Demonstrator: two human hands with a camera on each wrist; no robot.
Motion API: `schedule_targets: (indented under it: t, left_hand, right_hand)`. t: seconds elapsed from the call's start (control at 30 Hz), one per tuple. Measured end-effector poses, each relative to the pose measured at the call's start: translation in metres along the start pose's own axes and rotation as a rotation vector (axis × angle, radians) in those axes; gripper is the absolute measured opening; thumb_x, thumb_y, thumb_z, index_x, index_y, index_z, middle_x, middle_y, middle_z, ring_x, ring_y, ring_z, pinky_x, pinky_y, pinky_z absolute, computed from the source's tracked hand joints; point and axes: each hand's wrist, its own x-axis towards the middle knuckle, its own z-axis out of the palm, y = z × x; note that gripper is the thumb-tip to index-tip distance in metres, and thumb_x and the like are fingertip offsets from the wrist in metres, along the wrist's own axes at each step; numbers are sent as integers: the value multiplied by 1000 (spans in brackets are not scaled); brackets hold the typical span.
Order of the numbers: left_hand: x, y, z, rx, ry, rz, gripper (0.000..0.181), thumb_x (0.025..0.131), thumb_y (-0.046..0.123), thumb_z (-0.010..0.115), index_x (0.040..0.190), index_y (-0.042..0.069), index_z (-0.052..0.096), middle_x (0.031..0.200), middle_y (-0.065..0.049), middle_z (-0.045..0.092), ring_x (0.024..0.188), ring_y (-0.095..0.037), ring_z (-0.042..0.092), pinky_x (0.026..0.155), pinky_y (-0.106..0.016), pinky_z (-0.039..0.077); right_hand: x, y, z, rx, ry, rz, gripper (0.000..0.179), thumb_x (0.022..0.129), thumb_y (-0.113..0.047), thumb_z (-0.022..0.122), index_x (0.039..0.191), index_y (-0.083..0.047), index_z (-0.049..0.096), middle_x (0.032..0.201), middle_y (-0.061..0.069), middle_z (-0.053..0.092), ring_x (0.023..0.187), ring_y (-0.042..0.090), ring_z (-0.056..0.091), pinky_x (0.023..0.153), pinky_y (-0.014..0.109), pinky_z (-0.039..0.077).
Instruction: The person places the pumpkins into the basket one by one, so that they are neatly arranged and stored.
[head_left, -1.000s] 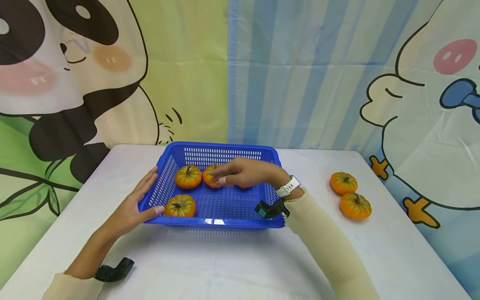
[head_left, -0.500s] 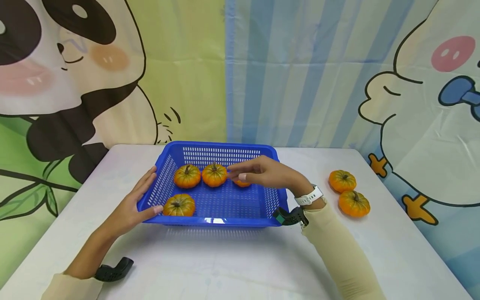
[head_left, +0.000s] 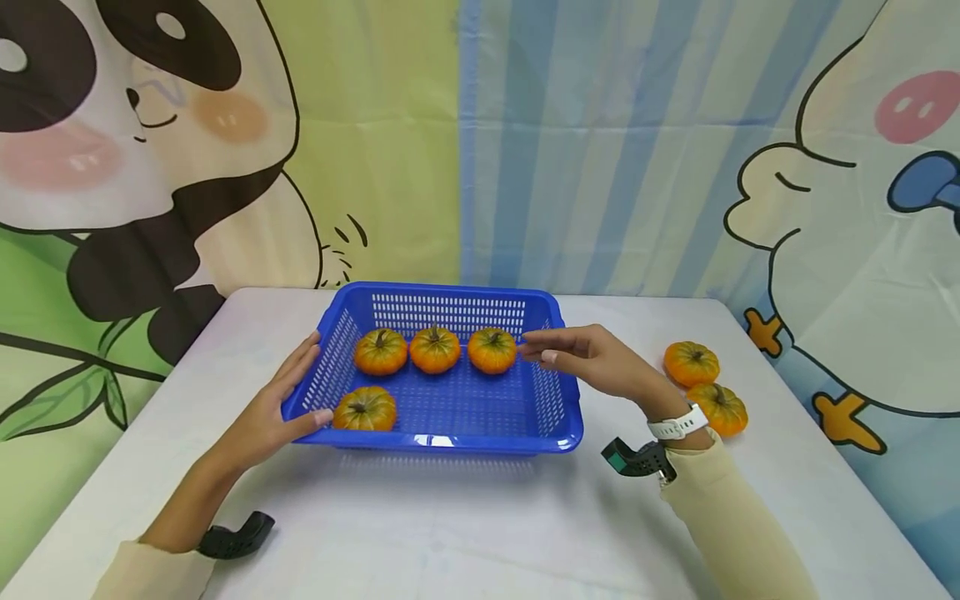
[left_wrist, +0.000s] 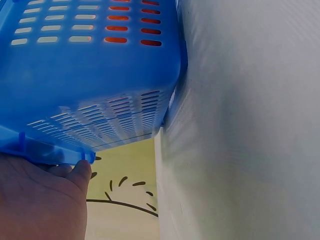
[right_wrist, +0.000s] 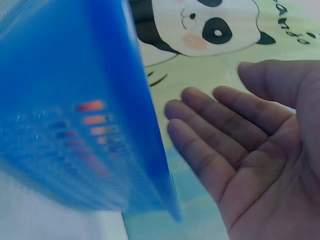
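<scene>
A blue plastic basket [head_left: 480, 443] with slotted walls stands on the table. Three small orange pumpkins [head_left: 435, 349] sit in a row inside it, and another pumpkin [head_left: 365, 409] is at its front left. My left hand [head_left: 266, 421] rests on the basket's left rim with fingers extended and thumb over the front corner; the left wrist view shows this hand [left_wrist: 45, 200] against the rim's outer side. At the right rim, my right hand [head_left: 600, 362] holds nothing, its fingertips beside the rightmost pumpkin [head_left: 492, 350]. Its straight fingers and bare palm [right_wrist: 265, 165] show in the right wrist view.
Two more pumpkins [head_left: 691, 364] [head_left: 717, 408] lie on the white table [head_left: 420, 533] right of the basket, the nearer one partly behind my right wrist. A cartoon-printed curtain [head_left: 600, 150] hangs behind the table.
My right hand has moved right, from over the middle pumpkin to the basket's right rim, uncovering the rightmost pumpkin. My left hand has stayed on the left rim.
</scene>
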Motion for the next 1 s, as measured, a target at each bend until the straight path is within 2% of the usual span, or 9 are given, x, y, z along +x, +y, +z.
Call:
schedule_targets:
  t: [0.13,0.27,0.43,0.67,0.87,0.9,1.0]
  left_hand:
    - [-2,0,0,7,3,5,92,86,21,70,157,11,13,163,-2,4,143,-44,14,95,-61,35]
    - [-4,-1,-2,6,2,7,91,86,20,69,157,10,13,163,-2,4,143,-44,14,95,-61,34]
    - [-1,-1,-3,-2,-1,11,91,86,20,69,157,11,13,163,0,4,143,-44,14,95,-61,35]
    - [3,-1,-1,-15,-11,11,91,86,22,69,157,11,12,163,-2,3,142,-46,15,94,-60,38]
    - [2,-2,-1,-20,-9,20,90,87,20,69,157,9,12,163,-2,2,143,-45,14,95,-60,36]
    - [2,-2,-1,-22,-8,20,90,87,20,69,157,9,12,163,-2,2,142,-45,14,95,-60,36]
    - [0,-3,0,-23,-3,17,90,87,21,69,156,8,13,163,-2,3,142,-46,15,94,-60,37]
  right_hand:
    - [-14,8,-5,10,110,-4,39,101,-12,54,136,4,53,127,15,62,118,33,58,94,33,49]
    - [-28,13,-8,-44,204,42,40,99,-19,58,135,-1,56,126,9,64,116,26,61,93,31,49]
    - [-47,23,-10,-96,262,78,41,99,-21,59,136,-4,56,126,8,64,113,21,62,92,31,50]
    - [-87,34,-23,-154,331,97,40,100,-16,56,139,-4,54,130,11,61,115,23,61,92,23,48]
    - [-124,39,-44,-239,464,127,38,100,-14,56,137,-6,56,127,11,63,111,8,62,89,15,47]
    - [-130,40,-47,-255,483,153,38,100,-16,56,136,-6,57,127,9,64,112,2,59,88,13,46]
    - [-147,44,-56,-292,534,245,40,99,-23,58,136,-8,58,128,3,63,114,-5,54,85,10,46]
